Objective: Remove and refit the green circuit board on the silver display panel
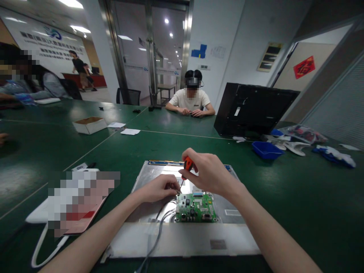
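Observation:
A screwdriver (187,163) with an orange and black handle is gripped by my right hand (210,172). Its thin shaft slants down toward the upper left corner of a green circuit board (196,206). My left hand (162,187) is closed beside that corner, fingertips close to the screwdriver's tip; what they pinch, if anything, is hidden. Beneath the board lies a silvery display panel (236,240), flat on the table with its metal back up. Grey cables (159,231) run from the board's left side over the panel's near edge.
The panel rests on a green table (301,197). Left of it are a pinkish device (85,223) and a white cable (42,242). Farther off stand an open carton (89,125), a black monitor housing (253,110) and a blue tray (266,149). A person (193,96) sits opposite.

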Demonstrator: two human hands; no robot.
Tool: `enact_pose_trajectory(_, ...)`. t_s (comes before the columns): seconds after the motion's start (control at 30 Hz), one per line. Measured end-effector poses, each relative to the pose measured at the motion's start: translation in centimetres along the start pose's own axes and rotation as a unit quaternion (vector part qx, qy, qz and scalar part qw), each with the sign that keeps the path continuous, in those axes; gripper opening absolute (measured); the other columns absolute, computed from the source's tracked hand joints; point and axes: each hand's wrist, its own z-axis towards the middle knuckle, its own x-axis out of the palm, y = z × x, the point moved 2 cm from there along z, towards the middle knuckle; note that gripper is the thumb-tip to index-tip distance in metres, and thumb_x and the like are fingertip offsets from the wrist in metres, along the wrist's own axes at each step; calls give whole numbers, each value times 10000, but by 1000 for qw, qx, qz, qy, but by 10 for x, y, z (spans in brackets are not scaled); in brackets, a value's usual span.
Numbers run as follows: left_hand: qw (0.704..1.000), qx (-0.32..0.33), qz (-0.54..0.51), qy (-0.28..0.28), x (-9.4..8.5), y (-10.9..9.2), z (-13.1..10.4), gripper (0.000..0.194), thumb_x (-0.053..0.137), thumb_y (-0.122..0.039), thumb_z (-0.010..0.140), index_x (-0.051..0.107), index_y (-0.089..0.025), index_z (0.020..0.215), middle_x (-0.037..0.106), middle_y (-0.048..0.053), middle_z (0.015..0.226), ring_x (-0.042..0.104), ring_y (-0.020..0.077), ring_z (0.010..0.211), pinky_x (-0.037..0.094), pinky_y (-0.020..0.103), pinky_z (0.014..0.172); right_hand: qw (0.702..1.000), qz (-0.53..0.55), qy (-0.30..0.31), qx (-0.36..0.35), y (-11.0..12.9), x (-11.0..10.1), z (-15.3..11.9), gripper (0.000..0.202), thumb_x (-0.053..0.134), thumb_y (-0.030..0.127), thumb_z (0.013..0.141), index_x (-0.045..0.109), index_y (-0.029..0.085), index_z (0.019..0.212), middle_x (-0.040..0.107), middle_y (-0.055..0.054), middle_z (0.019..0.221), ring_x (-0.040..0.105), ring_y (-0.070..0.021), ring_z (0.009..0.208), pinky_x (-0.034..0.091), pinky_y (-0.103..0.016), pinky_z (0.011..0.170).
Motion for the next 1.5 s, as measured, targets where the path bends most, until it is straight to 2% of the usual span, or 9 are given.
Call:
enact_pose_trajectory(0.13,995,-14,50,-91,-6,1,1,82,568,-157,812,641,-150,847,633,28,833,562,150,735,426,248,653,999,-24,-20,17,-6,-9,-1,202,570,331,854,472,206,978,607,15,733,492,-120,582,289,-257,546)
enact_pose_trajectory(0.27,972,-43,140,-183,-9,5,2,81,543,-155,826,623,-153,840,626,40,837,552,168,744,410,263,644,998,-49,-35,26,-11,-14,-2,197,567,336,858,477,206,975,605,10,724,503,-128,592,285,-254,539)
enact_pose_trajectory(0.5,961,-11,238,-140,-2,13,2,120,558,-165,849,635,-169,940,611,73,919,547,221,892,414,319,783,998,-57,-25,26,-11,-13,-1,213,574,361,847,492,214,977,613,8,726,519,-132,602,282,-255,535)
enact_pose_trajectory(0.77,956,-30,260,-131,-5,11,2,63,560,-141,821,618,-160,804,611,56,823,547,193,774,393,277,687,999,-47,-13,19,-8,-15,-2,232,615,368,833,503,216,968,599,27,692,507,-123,575,272,-248,526)
enact_pose_trajectory(0.93,969,-45,205,-132,-9,5,0,66,601,-212,811,623,-157,781,604,25,737,525,158,660,365,250,602,1000,-27,-6,5,-8,-23,-5,230,628,338,830,497,226,983,635,23,754,537,-123,604,298,-248,552)
enact_pose_trajectory(1.03,987,-29,119,-105,-9,-3,-1,93,627,-238,800,622,-152,764,600,8,717,511,134,636,371,230,582,1000,-20,0,0,-7,-29,-8,227,628,338,833,500,231,988,641,23,754,550,-126,610,312,-249,559)
enact_pose_trajectory(1.23,997,-39,-44,47,-1,-16,-4,124,733,-220,709,643,-140,739,587,-19,647,503,109,592,375,210,542,999,-16,23,-30,2,-36,-15,234,639,333,831,502,233,991,652,23,778,564,-131,634,314,-249,560)
enact_pose_trajectory(1.37,989,-47,-72,119,5,-25,-7,91,738,-189,701,662,-140,714,578,-27,604,500,99,548,373,208,519,998,-5,43,-50,11,-36,-18,217,634,332,841,511,235,990,651,32,772,557,-121,623,307,-247,557)
enact_pose_trajectory(1.5,986,-68,-47,143,10,-28,-10,62,738,-184,698,685,-159,717,604,-27,605,515,107,541,366,217,510,996,0,60,-59,18,-37,-20,200,614,345,856,516,234,990,657,28,803,554,-121,629,293,-246,537)
